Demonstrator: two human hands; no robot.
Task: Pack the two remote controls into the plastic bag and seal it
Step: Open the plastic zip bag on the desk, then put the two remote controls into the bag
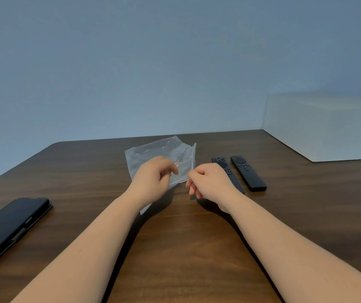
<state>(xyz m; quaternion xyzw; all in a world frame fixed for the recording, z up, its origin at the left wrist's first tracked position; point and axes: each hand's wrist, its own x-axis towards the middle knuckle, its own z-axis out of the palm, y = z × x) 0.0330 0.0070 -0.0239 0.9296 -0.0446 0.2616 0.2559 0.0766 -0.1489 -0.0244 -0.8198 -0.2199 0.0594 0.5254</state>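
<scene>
Filling most of the view, the brown table (87,171) carries a white box (328,127) at two o'clock and a black phone (9,228) at eight. Centred, the plastic bag (153,152) is pinched by left hand (153,180) and right hand (208,182). Two remotes (248,173) lie at three o'clock, outside it.

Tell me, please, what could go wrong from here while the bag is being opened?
The plastic bag is thin and crumpled, and both the left hand and the right hand pinch it only at its edge, so it may slip or tear. The right forearm lies close to the two remote controls, so a careless move might knock them across the table.
</scene>
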